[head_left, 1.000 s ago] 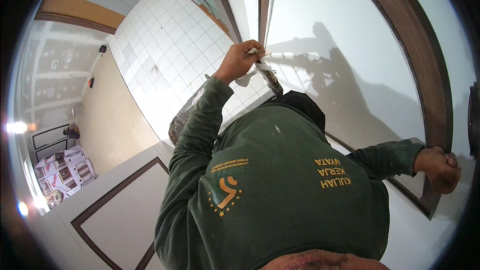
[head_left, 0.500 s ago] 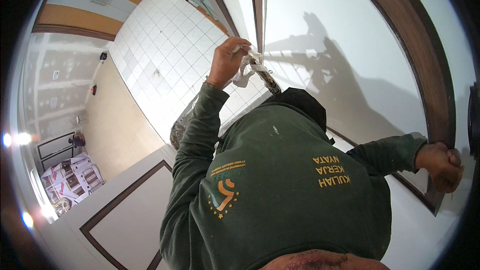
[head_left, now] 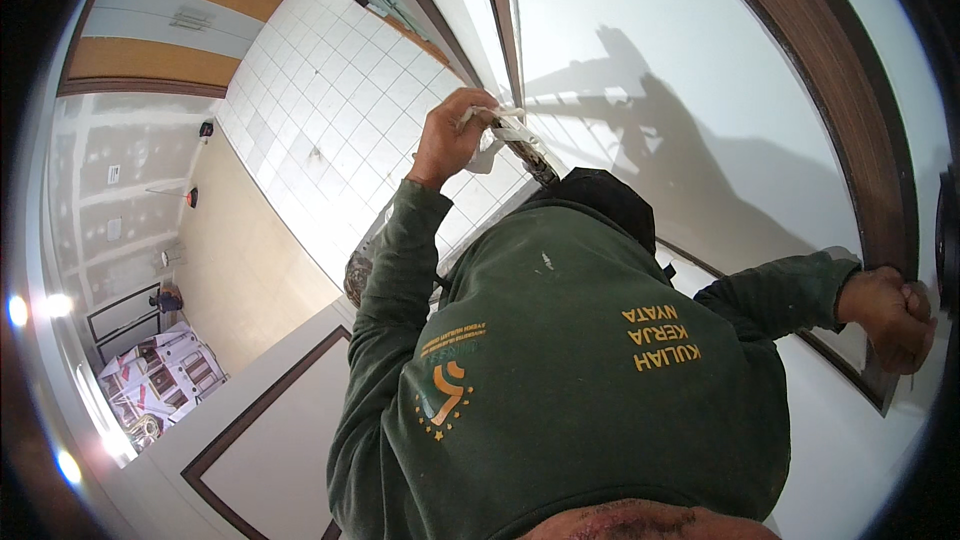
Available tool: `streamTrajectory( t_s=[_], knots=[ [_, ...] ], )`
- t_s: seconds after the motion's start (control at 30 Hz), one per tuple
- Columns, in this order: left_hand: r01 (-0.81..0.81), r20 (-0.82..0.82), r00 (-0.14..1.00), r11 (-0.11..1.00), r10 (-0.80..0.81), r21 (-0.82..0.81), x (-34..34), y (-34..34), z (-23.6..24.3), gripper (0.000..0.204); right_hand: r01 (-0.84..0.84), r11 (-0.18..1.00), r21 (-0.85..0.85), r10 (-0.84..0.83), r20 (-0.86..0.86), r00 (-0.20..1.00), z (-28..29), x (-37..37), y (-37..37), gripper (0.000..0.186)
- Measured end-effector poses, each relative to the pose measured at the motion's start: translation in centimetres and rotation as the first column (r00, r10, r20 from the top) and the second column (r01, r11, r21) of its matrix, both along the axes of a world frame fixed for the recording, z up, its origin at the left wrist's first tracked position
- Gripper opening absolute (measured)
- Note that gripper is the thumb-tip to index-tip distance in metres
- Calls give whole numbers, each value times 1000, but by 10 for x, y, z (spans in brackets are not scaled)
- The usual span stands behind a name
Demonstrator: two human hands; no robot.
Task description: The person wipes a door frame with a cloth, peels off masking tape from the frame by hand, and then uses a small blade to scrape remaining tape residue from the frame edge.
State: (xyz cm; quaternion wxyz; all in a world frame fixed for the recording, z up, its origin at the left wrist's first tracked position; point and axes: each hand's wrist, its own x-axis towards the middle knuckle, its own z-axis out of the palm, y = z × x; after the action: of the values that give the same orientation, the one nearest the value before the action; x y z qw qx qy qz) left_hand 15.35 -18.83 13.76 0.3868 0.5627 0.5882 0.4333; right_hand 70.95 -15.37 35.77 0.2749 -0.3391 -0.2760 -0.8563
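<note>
My left hand (head_left: 452, 138) is closed on a crumpled white rag (head_left: 482, 158) at the top of a paint-spattered metal ladder (head_left: 530, 152). Whether its fingers also grip the ladder is hard to see. On the far right, my right hand (head_left: 890, 322) is closed in a fist against the wide dark brown wood trim (head_left: 868, 140), close to its lower corner. Something thin seems to stick out beneath those fingers, too small to name.
A white wall panel (head_left: 740, 70) with my shadow on it lies inside the brown trim. White floor tiles (head_left: 330, 110) spread far below on the left, beside a beige floor strip (head_left: 250, 240). Stacked printed boxes (head_left: 165, 375) stand near a seated person (head_left: 166, 297).
The view has shifted slightly. My right hand has slid a little along the brown trim, and my left hand stays at the ladder with the rag.
</note>
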Motion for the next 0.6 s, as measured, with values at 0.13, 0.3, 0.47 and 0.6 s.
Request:
streamTrajectory(
  t_s=[0.13, 0.3, 0.47, 0.6],
  knots=[
    [69, -85, 994, 996, -65, 52, 1, -13, -5, 18, -53, 997, -49, 51, -30, 998, -2, 3, 0, 14],
    [37, -97, 995, 999, -34, 34, 3, -25, -2, 20, 8, 999, 35, -5, -108, 994, -5, 0, 2, 13],
    [52, -101, 994, 995, -43, 86, 1, -26, -14, 25, -6, 1000, 6, 7, -160, 987, -8, 1, 2, 13],
    [31, -52, 998, 999, -29, 41, 0, -22, -7, 25, -17, 999, 32, 22, -150, 988, -4, -6, 0, 15]
  ],
)
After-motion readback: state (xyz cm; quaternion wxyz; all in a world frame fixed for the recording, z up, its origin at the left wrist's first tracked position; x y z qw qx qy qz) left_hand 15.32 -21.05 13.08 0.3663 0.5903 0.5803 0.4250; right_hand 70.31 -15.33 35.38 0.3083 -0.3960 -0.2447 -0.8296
